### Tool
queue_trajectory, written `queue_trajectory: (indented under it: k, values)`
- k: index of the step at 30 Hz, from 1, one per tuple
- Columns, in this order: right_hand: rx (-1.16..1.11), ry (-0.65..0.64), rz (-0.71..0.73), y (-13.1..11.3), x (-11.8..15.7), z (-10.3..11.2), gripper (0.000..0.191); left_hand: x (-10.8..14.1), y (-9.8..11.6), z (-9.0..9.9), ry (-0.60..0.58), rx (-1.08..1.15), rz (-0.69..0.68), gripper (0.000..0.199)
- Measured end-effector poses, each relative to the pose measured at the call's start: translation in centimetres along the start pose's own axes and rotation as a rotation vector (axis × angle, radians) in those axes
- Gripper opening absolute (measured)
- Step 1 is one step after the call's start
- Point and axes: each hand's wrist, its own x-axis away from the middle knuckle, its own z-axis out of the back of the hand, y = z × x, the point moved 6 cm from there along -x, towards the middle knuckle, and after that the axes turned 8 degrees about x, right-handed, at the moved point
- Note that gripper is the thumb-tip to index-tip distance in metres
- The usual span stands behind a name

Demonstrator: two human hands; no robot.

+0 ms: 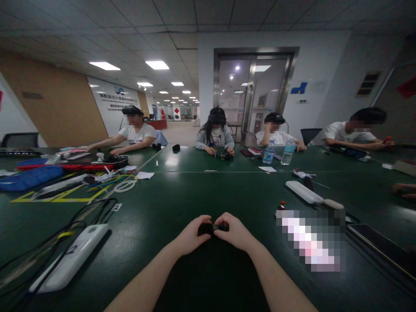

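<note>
My left hand (194, 235) curves its fingers and thumb around a small black object (205, 229) with a greyish part near its middle. At the object's other end, my right hand (233, 230) is closed on it, with thumb and fingers bent. Both hands are close together, low over the dark green table (175, 199) in front of me. Fingers cover much of the object, and its exact kind cannot be made out.
On the left lie a white power strip (73, 255), black cables and a blue tray (32, 177). To the right are a blurred-out bright patch (308, 240), a black phone-like slab (383, 247) and another white strip (303, 193). Two bottles (269, 152) and several people are across the table.
</note>
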Motion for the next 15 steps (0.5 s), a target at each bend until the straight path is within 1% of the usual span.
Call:
queue_trajectory:
  k: [2, 5, 7, 9, 11, 13, 15]
  values:
    - [-0.137, 0.168, -0.022, 0.7, -0.4, 1.2, 0.023, 0.0, 0.1, 0.0, 0.002, 0.003, -0.002, 0.057]
    - [-0.43, 0.449, -0.125, 3.6, -0.8, 3.1, 0.032, 0.1, 0.5, 0.1, -0.011, 0.001, 0.006, 0.056]
    - [-0.534, 0.544, -0.234, 5.7, -0.9, 3.7, 0.037, 0.2, 0.8, 0.1, -0.019, -0.005, 0.006, 0.056]
    - [-0.643, 0.61, -0.311, 7.3, -0.8, 4.0, 0.039, 0.3, 0.9, 0.1, -0.019, -0.011, 0.003, 0.055]
    - [-0.727, 0.638, -0.372, 8.3, -0.6, 4.0, 0.041, 0.3, 0.9, 0.1, -0.016, -0.017, -0.001, 0.054]
    - [-0.75, 0.634, -0.413, 8.7, -0.5, 3.9, 0.043, 0.3, 0.7, 0.2, -0.018, -0.02, -0.001, 0.055]
    - [-0.71, 0.622, -0.429, 8.9, -0.4, 3.9, 0.045, 0.3, 0.5, 0.2, -0.026, -0.015, -0.005, 0.055]
